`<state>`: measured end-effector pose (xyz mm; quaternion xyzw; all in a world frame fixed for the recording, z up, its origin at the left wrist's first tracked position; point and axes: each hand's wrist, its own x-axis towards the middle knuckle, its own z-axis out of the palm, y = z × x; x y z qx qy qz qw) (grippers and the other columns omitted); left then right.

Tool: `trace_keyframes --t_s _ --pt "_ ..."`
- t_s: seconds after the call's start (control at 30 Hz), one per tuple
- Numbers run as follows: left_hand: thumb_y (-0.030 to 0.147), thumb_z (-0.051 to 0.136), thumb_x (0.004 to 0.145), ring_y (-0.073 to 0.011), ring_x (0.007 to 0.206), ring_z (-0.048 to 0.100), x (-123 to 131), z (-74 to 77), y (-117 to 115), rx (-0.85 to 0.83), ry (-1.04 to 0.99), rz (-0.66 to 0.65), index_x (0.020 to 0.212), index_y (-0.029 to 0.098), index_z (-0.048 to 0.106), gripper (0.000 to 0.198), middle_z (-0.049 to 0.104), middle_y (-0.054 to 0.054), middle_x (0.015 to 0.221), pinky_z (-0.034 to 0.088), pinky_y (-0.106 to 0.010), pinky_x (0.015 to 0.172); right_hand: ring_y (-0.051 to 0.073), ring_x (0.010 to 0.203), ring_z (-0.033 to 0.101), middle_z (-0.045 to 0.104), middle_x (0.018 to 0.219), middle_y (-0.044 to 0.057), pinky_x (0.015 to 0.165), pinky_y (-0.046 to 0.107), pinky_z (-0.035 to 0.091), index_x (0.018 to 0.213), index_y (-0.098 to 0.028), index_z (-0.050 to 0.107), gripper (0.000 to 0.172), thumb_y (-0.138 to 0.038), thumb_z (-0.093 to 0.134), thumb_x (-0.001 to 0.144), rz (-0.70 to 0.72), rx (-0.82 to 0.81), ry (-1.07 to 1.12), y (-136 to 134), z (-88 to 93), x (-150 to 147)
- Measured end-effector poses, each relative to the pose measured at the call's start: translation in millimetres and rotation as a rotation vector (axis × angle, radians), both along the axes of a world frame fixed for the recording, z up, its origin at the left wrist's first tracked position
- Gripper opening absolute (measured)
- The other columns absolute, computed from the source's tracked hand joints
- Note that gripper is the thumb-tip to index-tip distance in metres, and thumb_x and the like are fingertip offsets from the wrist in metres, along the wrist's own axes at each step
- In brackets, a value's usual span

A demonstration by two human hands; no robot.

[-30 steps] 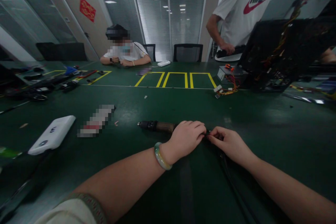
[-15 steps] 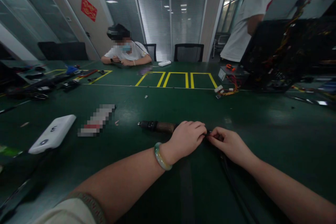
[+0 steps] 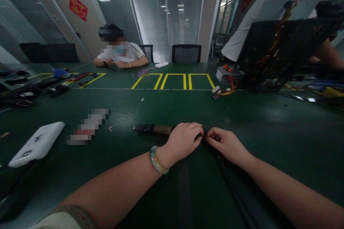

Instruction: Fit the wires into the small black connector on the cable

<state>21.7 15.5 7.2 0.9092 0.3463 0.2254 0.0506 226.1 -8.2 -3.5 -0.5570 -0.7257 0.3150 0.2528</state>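
An electric screwdriver (image 3: pixel 161 130) lies across the green table, its black nose and metal tip facing left and a brown grip behind. My left hand (image 3: pixel 183 139), with a jade-like bangle (image 3: pixel 157 160) on its wrist, is closed over the tool's rear part, hiding it. Close beside it, the thumb and fingers of my right hand (image 3: pixel 228 145) pinch the end of a black cable (image 3: pixel 233 182) at the tool's back end. Whether the plug is seated there cannot be made out. From that spot the cable runs down toward the table's near edge.
On the left lie a white device (image 3: pixel 37 143) and a blurred-out flat item (image 3: pixel 87 128). Dark tools (image 3: pixel 24 93) crowd the far left. At back right stand a power supply (image 3: pixel 227 75) with loose wires and an open computer case (image 3: pixel 268 53). A masked person (image 3: pixel 122 52) sits opposite.
The view has turned slightly right, so everything sits further left in the picture. Both my hands keep their grips at the tool's rear. An arm now shows at the right edge.
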Motion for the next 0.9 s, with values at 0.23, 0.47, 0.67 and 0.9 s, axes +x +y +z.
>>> trace_keyframes --t_s 0.23,0.47,0.67,0.9 --pt "0.021 0.064 0.087 -0.0210 0.107 0.059 1.5 -2.6 1.9 -0.020 -0.033 0.013 0.103 0.020 0.059 0.016 0.061 -0.004 0.120 0.046 -0.040 0.092 0.016 0.070 0.063 0.069 0.078 -0.001 0.060 0.025 0.042 0.088 -0.023 0.065 0.014 -0.033 0.056 0.089 0.000 -0.024 0.010 0.1 4.0 0.8" --pt "0.019 0.060 0.090 -0.0201 0.107 0.059 1.1 -2.0 1.9 -0.031 -0.020 -0.005 0.097 0.021 0.060 0.008 0.062 -0.001 0.120 0.046 -0.039 0.092 0.015 0.069 0.063 0.068 0.075 -0.003 0.060 0.025 0.041 0.085 -0.023 0.064 0.012 -0.032 0.056 0.088 0.002 -0.009 0.038 0.1 1.5 1.1" --pt "0.020 0.062 0.088 -0.0215 0.108 0.059 0.2 -3.5 0.6 0.007 -0.006 0.009 0.106 0.020 0.059 0.018 0.060 -0.005 0.122 0.047 -0.039 0.092 0.016 0.071 0.064 0.069 0.078 -0.002 0.061 0.025 0.043 0.087 -0.023 0.065 0.014 -0.034 0.057 0.089 -0.007 -0.023 0.039 -0.4 0.8 0.6" --pt "0.020 0.058 0.090 -0.0208 0.104 0.060 -1.0 -2.3 -0.4 0.008 0.004 0.005 0.101 0.019 0.059 0.011 0.062 -0.005 0.115 0.047 -0.039 0.091 0.016 0.071 0.064 0.069 0.077 -0.002 0.062 0.025 0.044 0.087 -0.023 0.065 0.014 -0.034 0.057 0.088 -0.016 -0.015 0.048 -0.1 -0.5 0.2"
